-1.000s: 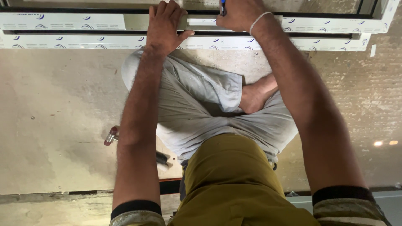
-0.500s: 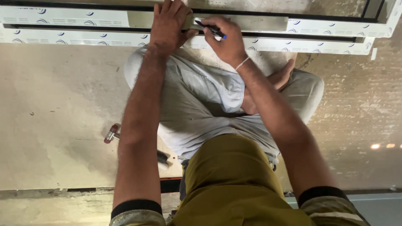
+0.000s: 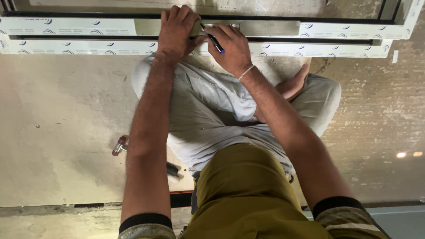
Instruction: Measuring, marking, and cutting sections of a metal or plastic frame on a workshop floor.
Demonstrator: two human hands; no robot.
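A long white window-frame profile (image 3: pixel 88 27) lies across the floor at the top of the head view. A flat grey metal strip (image 3: pixel 270 28) rests along it. My left hand (image 3: pixel 177 31) presses flat on the strip's left part, fingers spread. My right hand (image 3: pixel 232 48) sits just to its right, gripping a dark pen with a blue end (image 3: pixel 215 43), tip pointing at the strip beside my left thumb. I sit cross-legged behind the frame, grey trousers and a bare foot (image 3: pixel 294 84) below my arms.
A small hammer with a red-and-silver head (image 3: pixel 119 145) lies on the concrete floor beside my left knee, its dark handle (image 3: pixel 173 169) partly under my leg. Bare concrete spreads left and right. A floor edge (image 3: pixel 53 207) runs along the bottom.
My right hand came down from the frame's far edge to the strip beside my left hand, bringing the pen. My left hand stayed on the strip.
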